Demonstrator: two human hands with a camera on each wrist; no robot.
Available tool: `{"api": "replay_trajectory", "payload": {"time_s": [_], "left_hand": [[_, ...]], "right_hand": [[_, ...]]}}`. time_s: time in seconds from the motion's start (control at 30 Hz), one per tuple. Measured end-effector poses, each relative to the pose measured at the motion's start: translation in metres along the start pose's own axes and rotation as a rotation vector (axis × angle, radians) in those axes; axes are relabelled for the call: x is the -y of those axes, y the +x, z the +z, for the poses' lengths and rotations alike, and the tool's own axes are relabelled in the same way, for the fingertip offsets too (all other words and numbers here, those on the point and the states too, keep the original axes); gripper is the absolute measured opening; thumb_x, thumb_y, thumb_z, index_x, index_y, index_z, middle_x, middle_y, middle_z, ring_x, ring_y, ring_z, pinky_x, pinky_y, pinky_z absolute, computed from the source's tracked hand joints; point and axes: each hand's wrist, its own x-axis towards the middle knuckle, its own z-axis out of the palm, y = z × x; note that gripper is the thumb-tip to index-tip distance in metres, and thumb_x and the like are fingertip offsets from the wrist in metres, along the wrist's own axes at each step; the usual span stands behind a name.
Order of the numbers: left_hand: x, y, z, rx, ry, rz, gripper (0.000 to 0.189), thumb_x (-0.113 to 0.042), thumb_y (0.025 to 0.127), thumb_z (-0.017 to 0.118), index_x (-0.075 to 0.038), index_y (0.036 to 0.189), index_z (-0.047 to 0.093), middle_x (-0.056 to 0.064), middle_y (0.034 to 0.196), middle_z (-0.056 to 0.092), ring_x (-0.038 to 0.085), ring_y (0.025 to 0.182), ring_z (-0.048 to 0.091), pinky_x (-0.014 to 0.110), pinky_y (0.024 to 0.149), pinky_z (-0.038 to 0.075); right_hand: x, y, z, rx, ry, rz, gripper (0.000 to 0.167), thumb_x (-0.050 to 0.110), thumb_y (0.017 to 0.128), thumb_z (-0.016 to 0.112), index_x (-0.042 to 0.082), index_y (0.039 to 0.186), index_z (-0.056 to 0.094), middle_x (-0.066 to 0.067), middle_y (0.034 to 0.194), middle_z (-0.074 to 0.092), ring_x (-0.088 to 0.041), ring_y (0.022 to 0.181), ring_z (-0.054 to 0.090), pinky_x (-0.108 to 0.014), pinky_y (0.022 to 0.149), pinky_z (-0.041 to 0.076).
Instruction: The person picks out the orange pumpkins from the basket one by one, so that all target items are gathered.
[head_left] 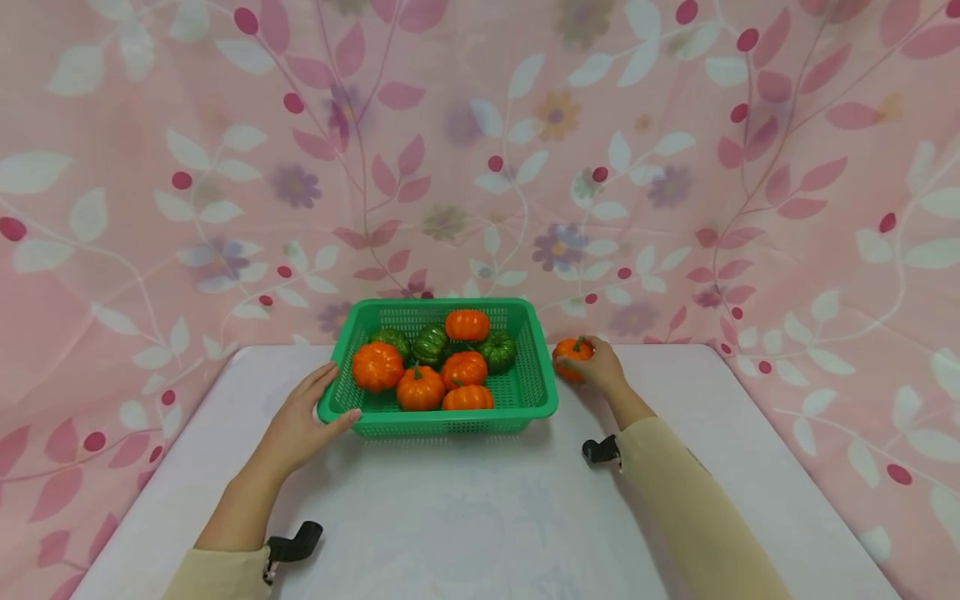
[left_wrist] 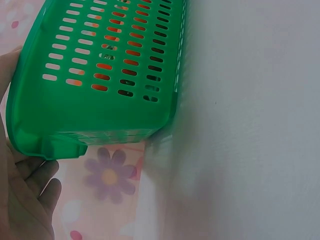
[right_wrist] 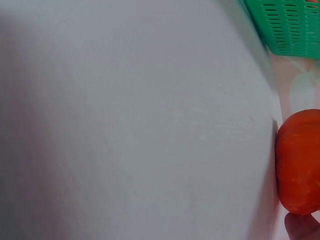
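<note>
A green plastic basket stands on the white table and holds several small orange pumpkins and green ones. My left hand lies at the basket's near left corner, thumb by the front rim and fingers along the left side. The left wrist view has its fairly straight fingers beside the rim's corner. To the right of the basket, my right hand grips a small orange pumpkin with a dark stem. In the right wrist view that pumpkin is cut off by the frame's edge, with one fingertip touching it.
The white tabletop extends in front of the basket. A pink floral cloth hangs close behind the basket and the table's back edge. Small black devices sit at both wrists.
</note>
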Motion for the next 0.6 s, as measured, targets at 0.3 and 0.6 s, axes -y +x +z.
{"api": "replay_trajectory", "payload": {"time_s": [0.3, 0.6], "left_hand": [[0.000, 0.002, 0.001, 0.004, -0.017, -0.010, 0.088, -0.043, 0.088, 0.076, -0.001, 0.154, 0.036, 0.015, 0.161, 0.030, 0.045, 0.144, 0.028, 0.069, 0.109, 0.028], [-0.002, 0.001, -0.002, 0.001, -0.018, -0.006, 0.089, -0.050, 0.088, 0.073, 0.000, 0.153, 0.037, 0.015, 0.161, 0.030, 0.045, 0.144, 0.028, 0.069, 0.110, 0.028]], "right_hand": [[0.010, -0.008, -0.012, 0.038, 0.002, -0.007, 0.083, 0.033, 0.092, 0.074, 0.002, 0.155, 0.030, -0.026, 0.155, 0.032, -0.047, 0.138, 0.035, -0.059, 0.111, 0.035], [0.052, -0.040, -0.038, 0.058, 0.053, -0.064, 0.058, 0.029, 0.098, 0.064, 0.007, 0.148, 0.045, -0.021, 0.158, 0.032, -0.046, 0.142, 0.029, -0.063, 0.110, 0.034]]}}
